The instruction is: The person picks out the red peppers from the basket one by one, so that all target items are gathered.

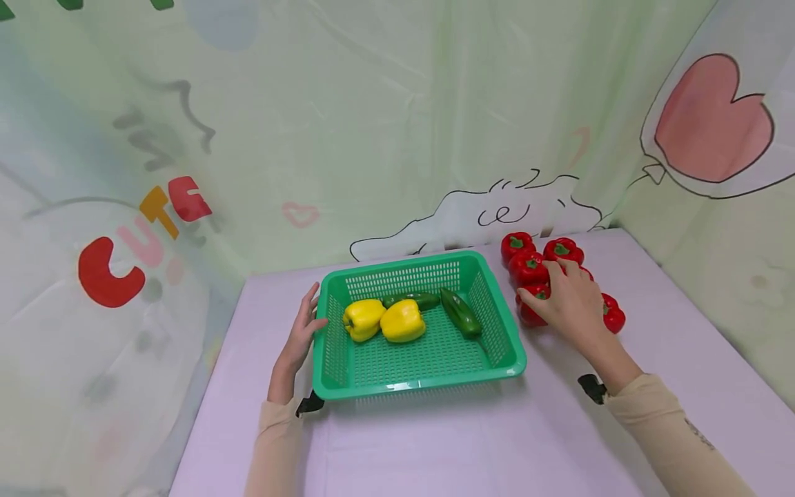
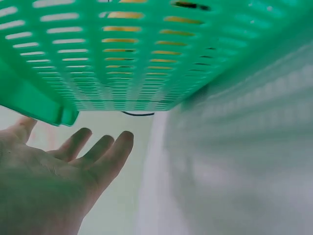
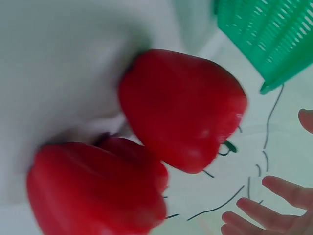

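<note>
A green perforated basket (image 1: 422, 385) holds two yellow bell peppers (image 1: 403, 322) and two long green peppers (image 1: 460, 313). At its left side is my left hand (image 1: 302, 333), thumb at the rim and fingers extended along the outside. The left wrist view shows those straight fingers (image 2: 115, 156) below the basket's slotted underside. To the right, my right hand (image 1: 570, 301) reaches over a cluster of several red bell peppers (image 1: 528, 268), its fingers spread. In the right wrist view, a red bell pepper (image 3: 181, 107) lies apart from the fingertips (image 3: 286, 191).
The light purple table (image 1: 422, 442) runs back to a pale green printed curtain (image 1: 348, 138). One red bell pepper (image 1: 613, 314) shows right of my right hand. Dark straps (image 1: 592, 388) sit at both wrists.
</note>
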A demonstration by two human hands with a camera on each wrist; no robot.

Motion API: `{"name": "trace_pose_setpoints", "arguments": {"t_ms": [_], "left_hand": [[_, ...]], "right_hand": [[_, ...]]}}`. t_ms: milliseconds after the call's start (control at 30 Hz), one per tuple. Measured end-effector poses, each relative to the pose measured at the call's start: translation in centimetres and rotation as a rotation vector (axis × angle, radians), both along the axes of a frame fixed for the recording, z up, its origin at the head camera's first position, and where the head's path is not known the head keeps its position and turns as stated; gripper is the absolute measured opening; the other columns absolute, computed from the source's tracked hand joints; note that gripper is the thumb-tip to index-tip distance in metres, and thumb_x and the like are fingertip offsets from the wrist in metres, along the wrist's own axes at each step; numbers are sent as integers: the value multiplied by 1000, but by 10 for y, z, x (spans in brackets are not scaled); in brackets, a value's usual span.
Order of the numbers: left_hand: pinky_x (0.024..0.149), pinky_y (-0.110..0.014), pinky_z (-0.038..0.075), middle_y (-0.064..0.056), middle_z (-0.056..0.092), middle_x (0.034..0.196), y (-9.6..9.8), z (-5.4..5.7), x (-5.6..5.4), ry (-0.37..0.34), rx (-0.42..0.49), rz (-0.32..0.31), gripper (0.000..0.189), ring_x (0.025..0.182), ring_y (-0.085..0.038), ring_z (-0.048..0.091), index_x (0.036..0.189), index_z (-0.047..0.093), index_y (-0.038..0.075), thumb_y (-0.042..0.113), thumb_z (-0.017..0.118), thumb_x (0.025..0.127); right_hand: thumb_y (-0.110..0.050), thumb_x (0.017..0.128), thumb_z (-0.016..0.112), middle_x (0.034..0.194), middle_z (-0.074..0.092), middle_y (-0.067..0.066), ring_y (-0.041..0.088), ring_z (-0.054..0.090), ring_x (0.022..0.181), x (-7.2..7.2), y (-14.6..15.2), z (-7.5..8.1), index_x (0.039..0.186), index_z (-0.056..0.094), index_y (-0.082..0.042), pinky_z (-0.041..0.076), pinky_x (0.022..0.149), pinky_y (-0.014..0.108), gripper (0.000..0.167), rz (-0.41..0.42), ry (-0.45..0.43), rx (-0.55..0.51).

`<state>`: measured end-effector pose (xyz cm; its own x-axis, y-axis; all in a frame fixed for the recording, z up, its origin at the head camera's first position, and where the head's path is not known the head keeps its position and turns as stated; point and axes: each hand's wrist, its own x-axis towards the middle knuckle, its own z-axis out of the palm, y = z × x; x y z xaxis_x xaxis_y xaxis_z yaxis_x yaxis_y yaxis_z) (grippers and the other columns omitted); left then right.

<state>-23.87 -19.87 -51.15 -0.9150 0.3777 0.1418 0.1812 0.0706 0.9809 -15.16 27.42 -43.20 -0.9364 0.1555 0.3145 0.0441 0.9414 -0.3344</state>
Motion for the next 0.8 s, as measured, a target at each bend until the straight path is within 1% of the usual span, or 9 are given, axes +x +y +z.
{"name": "trace_pose_setpoints", "arguments": {"t_ms": [67, 167, 300, 367, 433, 567, 633, 700, 800], "left_hand": [[110, -66, 20, -21, 13, 160, -1, 5, -2, 13, -40, 15, 73, 144, -44, 18, 160, 5, 19, 12, 47, 100], [110, -69, 14, -23, 7, 161, -1, 16, -4, 37, -88, 17, 73, 145, -47, 10, 160, 3, 14, 8, 46, 101], [110, -69, 15, -26, 3, 161, 2, 38, 2, 71, -151, 12, 74, 145, -50, 8, 158, 1, 6, 4, 47, 100], [110, -69, 16, -27, 3, 161, 4, 48, 6, 86, -173, 12, 75, 145, -50, 7, 158, 1, 3, 3, 48, 99], [111, -67, 16, -26, 2, 161, 4, 55, 7, 97, -189, 14, 75, 146, -47, 5, 158, 1, 4, 2, 48, 99], [113, -64, 13, -22, -1, 162, 6, 63, 6, 117, -213, 19, 75, 148, -42, 0, 158, 2, 5, 4, 47, 99], [114, -64, 12, -21, -2, 163, 6, 67, 4, 129, -240, 23, 73, 148, -39, -1, 158, 2, 4, 6, 46, 99], [115, -62, 10, -17, -3, 163, 4, 63, -4, 147, -264, 27, 72, 149, -36, -3, 158, 2, 7, 8, 45, 100], [115, -61, 9, -13, -2, 164, 3, 57, -18, 188, -306, 31, 71, 149, -32, -2, 159, 2, 12, 11, 44, 102]], "right_hand": [[-32, 81, 74, 133, 44, 35, 54, 44, 115, -4, -4, 5, 132, 49, 8, 43, 86, 71, 70, 14, -12, -6], [-32, 82, 74, 136, 42, 36, 54, 42, 118, -7, -9, 10, 136, 46, 8, 42, 87, 72, 73, 31, -33, -16], [-36, 84, 71, 140, 38, 36, 54, 40, 122, -13, -15, 16, 142, 40, 7, 41, 88, 72, 77, 51, -57, -32], [-38, 86, 69, 142, 37, 35, 53, 39, 123, -16, -18, 19, 144, 39, 5, 41, 88, 72, 79, 67, -58, -34], [-41, 87, 68, 143, 36, 35, 53, 39, 124, -21, -21, 22, 145, 37, 4, 42, 89, 71, 80, 88, -51, -32], [-44, 89, 64, 144, 34, 36, 54, 39, 125, -29, -28, 30, 147, 34, 4, 40, 91, 71, 81, 123, -49, -21], [-46, 90, 61, 146, 32, 36, 54, 36, 127, -33, -32, 33, 149, 31, 4, 37, 95, 72, 83, 137, -64, -20], [-49, 91, 59, 148, 28, 35, 54, 32, 131, -37, -36, 37, 152, 28, 2, 32, 99, 72, 86, 150, -85, -26], [-54, 91, 56, 151, 25, 33, 53, 28, 134, -44, -41, 41, 154, 25, -1, 26, 103, 72, 88, 167, -99, -21]]}}
